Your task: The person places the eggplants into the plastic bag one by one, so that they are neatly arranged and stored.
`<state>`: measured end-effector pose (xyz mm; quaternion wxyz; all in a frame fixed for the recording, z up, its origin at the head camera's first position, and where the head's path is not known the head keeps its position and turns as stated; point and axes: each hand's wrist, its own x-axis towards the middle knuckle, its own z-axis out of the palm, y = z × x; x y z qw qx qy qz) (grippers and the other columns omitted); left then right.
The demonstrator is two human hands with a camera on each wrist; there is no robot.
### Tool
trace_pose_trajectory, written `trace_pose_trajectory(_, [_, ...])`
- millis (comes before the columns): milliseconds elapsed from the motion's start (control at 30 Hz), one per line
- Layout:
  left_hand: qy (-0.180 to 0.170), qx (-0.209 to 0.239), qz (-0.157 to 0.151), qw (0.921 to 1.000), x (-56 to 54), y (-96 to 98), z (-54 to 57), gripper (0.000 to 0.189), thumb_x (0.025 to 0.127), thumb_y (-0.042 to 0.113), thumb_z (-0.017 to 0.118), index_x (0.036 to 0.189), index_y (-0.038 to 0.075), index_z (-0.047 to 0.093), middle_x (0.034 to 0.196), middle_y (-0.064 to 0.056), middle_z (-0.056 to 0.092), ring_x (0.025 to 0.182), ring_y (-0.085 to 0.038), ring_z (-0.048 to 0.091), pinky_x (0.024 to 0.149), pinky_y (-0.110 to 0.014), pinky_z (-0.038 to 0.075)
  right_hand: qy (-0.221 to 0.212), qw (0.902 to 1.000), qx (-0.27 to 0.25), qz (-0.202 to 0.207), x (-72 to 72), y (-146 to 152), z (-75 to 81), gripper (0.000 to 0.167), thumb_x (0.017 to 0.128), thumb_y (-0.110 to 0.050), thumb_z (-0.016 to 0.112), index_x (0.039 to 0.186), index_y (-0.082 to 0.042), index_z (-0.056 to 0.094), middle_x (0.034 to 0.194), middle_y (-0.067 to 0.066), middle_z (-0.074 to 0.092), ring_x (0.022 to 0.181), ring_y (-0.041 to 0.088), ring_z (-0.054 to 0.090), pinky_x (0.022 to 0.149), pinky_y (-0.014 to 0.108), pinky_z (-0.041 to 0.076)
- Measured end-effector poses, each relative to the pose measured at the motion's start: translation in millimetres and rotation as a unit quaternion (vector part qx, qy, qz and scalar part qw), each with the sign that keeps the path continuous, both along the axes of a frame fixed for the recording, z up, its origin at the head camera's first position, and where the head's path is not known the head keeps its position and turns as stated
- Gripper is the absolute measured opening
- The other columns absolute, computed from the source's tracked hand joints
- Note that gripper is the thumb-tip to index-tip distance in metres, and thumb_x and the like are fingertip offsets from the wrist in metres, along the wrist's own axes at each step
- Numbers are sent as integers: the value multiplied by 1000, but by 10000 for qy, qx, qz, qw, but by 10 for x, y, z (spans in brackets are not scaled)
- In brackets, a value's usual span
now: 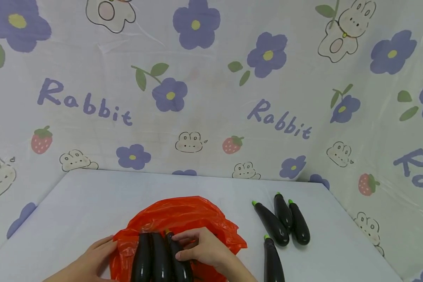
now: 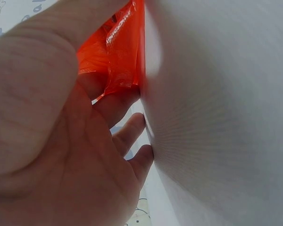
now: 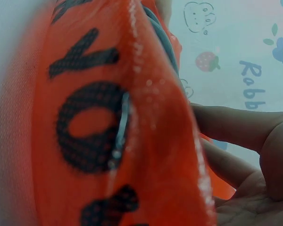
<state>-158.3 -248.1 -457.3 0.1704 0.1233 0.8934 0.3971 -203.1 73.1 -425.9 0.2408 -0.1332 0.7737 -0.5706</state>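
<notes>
Three dark, glossy eggplants lie side by side on a red plastic bag in the head view: a left one, a middle one and a right one. My right hand pinches the right eggplant near its stem end, thumb on its near side and fingers beyond. Against the bag's left edge rests my left hand; in the left wrist view its loosely extended fingers touch the white tabletop and the red plastic. The bag, with black printed letters, hides the eggplants in the right wrist view.
Right of the bag, three eggplants with green stem ends lie bunched on the white table, among them a slanting one. Nearer the front is another eggplant. A printed curtain hangs behind the table.
</notes>
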Motion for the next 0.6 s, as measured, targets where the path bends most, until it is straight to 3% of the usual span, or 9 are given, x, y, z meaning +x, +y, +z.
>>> trace_pose_trajectory(233, [90,79,-105,9999,6,-16,-4,98,74,40,85,147,-4,36,149,-31,29,131,-55,25,88,-72,41,28,10000,5,-25,4,-2,-2,33,83,2,76,114,-10,74,99,7,67,87,25,63,79,40,57])
trace_pose_trajectory(600, [-20,-60,-7,10000,-5,-3,-2,102,71,44,85,149,0,36,150,-27,29,132,-51,26,90,-71,41,14,10000,-16,-41,-3,-15,-42,35,83,2,75,116,-10,73,100,6,68,86,24,63,80,41,57])
